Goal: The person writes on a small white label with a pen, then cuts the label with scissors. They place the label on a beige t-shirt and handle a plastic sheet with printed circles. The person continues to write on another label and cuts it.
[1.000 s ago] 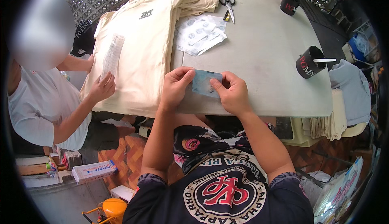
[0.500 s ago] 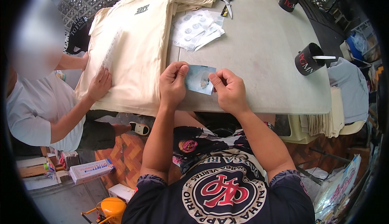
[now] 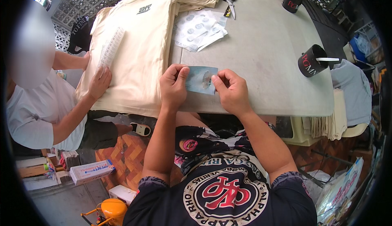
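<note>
In the head view, a small bluish sheet (image 3: 198, 79) is held over the near edge of the worktop (image 3: 269, 62), its left end pinched between the closed thumb and fingers of the left hand (image 3: 173, 86), its right between those of the right hand (image 3: 233, 90). At left, a pale strip (image 3: 111, 48) is held by a co-worker's hand (image 3: 100, 83) over a spread cream T-shirt (image 3: 136, 58), while scissors (image 3: 229, 3) are laid beside a loose pile of printed sheets (image 3: 196, 30) farther back.
</note>
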The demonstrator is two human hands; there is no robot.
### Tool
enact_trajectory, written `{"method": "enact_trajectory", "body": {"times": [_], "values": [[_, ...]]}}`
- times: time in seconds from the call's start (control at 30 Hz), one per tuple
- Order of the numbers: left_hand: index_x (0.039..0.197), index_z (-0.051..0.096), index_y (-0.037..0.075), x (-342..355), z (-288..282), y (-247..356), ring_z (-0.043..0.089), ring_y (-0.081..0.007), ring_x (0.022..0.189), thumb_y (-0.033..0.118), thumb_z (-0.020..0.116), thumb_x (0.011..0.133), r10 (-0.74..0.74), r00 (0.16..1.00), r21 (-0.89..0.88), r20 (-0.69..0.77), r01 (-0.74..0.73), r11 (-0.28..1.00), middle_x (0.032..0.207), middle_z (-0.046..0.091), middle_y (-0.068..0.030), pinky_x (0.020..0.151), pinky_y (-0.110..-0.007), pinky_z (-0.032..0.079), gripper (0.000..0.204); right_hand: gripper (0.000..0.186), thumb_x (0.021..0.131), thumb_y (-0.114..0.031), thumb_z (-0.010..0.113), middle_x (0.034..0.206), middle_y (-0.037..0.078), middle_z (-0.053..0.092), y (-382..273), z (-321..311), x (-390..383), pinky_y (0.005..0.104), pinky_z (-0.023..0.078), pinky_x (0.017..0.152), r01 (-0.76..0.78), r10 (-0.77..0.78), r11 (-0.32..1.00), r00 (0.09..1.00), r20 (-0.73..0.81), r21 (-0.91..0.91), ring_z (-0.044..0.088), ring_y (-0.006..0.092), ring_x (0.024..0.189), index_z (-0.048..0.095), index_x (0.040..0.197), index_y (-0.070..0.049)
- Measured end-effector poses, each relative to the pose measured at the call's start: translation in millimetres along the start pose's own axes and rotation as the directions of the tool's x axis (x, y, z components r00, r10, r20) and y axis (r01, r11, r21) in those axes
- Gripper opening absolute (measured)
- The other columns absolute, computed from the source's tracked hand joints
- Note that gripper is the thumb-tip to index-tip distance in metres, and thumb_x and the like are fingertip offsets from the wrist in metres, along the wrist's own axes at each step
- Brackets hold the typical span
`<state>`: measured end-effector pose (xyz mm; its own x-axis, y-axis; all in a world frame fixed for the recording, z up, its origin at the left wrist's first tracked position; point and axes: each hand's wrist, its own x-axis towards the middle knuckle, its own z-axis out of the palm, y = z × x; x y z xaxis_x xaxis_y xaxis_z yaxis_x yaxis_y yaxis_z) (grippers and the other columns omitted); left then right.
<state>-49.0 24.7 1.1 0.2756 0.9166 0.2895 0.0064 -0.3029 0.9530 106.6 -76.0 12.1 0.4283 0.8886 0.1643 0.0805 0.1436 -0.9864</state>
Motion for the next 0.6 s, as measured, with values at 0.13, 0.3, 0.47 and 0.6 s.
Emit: {"method": "enact_trajectory", "body": {"times": [0.13,0.3,0.47,0.6], "values": [[0.094,0.067,-0.001,-1,-4,0,0.051,-0.0056,0.071,0.014,0.066,0.098,-0.032,0.998,-0.031,0.045,0.033,0.999,0.079,0.061,0.0023,0.064,-0.021,0.043,0.016,0.009,0.091,-0.006,0.064,0.067,0.002,0.062,1,-2,-1,0.0252,0.045,0.056,0.012,-0.012,1.0,1.0,0.006,-0.014,0.055,0.0064,0.061,0.064,0.086,0.002],[0.094,0.066,-0.001,1,-10,-2,0.055,-0.0083,0.07,0.008,0.062,0.095,-0.035,0.984,-0.264,0.174,0.08,0.961,0.082,0.063,-0.0008,0.063,-0.023,0.046,0.011,0.008,0.09,-0.006,0.064,0.069,0.003,0.064,2,-3,-2,0.025,0.047,0.058,0.042,-0.042,0.999,0.999,-0.008,0.001,0.056,0.0065,0.062,0.064,0.087,0.002],[0.095,0.066,-0.003,3,-12,-7,0.056,-0.0085,0.072,0.007,0.061,0.095,-0.032,0.982,-0.325,0.185,0.092,0.941,0.083,0.063,-0.0017,0.065,-0.023,0.046,0.011,0.009,0.091,-0.006,0.064,0.07,0.003,0.064,2,-3,-2,0.0243,0.046,0.058,0.038,-0.038,0.999,0.999,-0.019,0.021,0.056,0.0062,0.063,0.064,0.087,0.002],[0.096,0.066,-0.003,2,-10,-7,0.055,-0.0082,0.072,0.007,0.063,0.095,-0.042,0.987,-0.303,0.156,0.088,0.949,0.083,0.063,-0.0009,0.065,-0.023,0.045,0.011,0.009,0.092,-0.006,0.064,0.069,0.002,0.063,2,-3,-2,0.0239,0.045,0.058,0.03,-0.029,0.999,0.999,-0.02,0.018,0.055,0.0056,0.063,0.064,0.087,0.001]]}}
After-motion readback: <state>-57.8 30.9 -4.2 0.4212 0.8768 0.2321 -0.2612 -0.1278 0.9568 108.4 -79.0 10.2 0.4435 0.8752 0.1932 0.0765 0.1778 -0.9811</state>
